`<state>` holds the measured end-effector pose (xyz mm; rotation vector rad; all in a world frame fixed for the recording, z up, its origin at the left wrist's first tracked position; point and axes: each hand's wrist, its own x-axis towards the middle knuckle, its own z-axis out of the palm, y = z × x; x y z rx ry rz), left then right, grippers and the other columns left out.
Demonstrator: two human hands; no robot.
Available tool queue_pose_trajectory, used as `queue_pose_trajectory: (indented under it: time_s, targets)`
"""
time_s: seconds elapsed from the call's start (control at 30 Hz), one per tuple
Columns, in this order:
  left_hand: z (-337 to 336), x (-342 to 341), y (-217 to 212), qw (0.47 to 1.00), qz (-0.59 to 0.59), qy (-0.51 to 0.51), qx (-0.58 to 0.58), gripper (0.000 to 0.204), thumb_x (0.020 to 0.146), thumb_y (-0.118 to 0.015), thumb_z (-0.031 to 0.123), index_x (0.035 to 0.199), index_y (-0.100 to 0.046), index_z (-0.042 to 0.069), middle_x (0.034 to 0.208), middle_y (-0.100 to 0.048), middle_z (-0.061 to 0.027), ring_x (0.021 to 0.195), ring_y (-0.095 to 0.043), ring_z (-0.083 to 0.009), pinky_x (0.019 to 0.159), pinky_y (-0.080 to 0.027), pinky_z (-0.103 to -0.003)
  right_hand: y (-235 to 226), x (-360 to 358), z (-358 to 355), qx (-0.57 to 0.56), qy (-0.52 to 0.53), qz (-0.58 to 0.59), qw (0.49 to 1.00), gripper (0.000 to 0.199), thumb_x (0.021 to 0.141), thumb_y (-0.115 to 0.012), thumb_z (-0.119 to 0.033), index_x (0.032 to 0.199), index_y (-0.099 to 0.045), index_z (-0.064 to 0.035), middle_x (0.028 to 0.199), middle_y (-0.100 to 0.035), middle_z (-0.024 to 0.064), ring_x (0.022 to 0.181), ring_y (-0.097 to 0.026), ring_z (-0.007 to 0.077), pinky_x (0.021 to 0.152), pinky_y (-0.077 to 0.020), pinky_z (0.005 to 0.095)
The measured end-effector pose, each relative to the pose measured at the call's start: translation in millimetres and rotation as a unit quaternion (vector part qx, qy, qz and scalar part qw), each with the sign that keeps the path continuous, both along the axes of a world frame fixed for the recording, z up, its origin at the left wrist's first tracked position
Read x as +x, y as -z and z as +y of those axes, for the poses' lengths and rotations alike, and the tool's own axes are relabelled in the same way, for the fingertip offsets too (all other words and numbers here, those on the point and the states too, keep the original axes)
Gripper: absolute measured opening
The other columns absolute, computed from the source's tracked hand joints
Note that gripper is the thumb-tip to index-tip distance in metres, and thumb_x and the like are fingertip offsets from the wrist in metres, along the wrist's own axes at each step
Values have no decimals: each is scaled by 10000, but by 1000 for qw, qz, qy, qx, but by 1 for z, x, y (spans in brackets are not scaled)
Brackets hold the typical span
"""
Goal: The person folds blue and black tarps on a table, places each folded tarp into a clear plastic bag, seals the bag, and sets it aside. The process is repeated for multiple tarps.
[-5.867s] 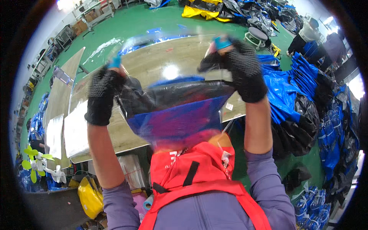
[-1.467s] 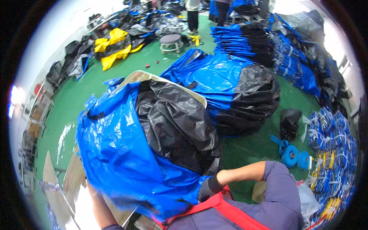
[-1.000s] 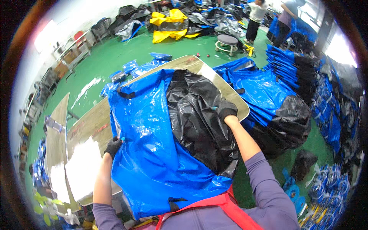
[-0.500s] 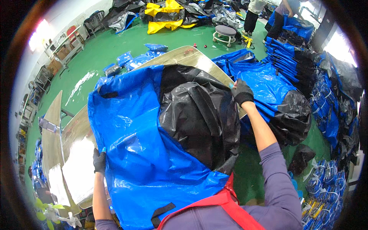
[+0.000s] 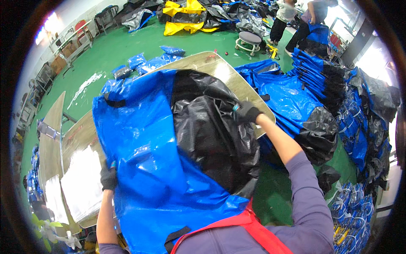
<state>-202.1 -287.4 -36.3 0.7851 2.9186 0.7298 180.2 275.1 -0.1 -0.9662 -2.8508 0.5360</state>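
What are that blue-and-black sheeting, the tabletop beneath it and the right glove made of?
Blue-and-black sheeting: probably plastic or coated tarpaulin, glossy, judging by its sharp highlights and creases.
Tabletop: wood or wood-look laminate, shiny; its streaky brown surface and bright reflection suggest it.
Right glove: seemingly fabric, perhaps knitted, with a dark, matte surface.

Bright, with glare on the blue-and-black plastic (image 5: 169, 156) (edges bowed, corners dark)

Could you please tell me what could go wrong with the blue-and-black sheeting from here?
The blue-and-black sheeting hangs past the near edge of the table, so it might slide off. Its black part is creased near the right hand, so it could settle unevenly.
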Motion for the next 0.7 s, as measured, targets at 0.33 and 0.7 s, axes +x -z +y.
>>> queue_pose_trajectory:
  time_s: [0.33, 0.7]
  targets:
    - [-58, -31, 5, 986, -118, -108, 42, 796, 880, -531, 532, 1391, -381, -60, 1385, -432, -291, 1277, -438, -402, 1062, -346, -430, -74, 42, -13, -335, 250, 112, 901, 530, 899, -465, -577, 1016, -608, -80, 862, -662, 151, 811, -650, 299, 719, -518, 495]
    - [-27, -20, -41, 983, 17, -142, -112, 690, 911, -498, 462, 1401, -385, -11, 1331, -482, -293, 1257, -451, -416, 1043, -354, -459, -67, 55, -20, -93, 9, -72, 993, 706, 826, -629, -477, 1308, -447, 5, 1236, -554, 281, 1125, -553, 439, 982, -424, 435]
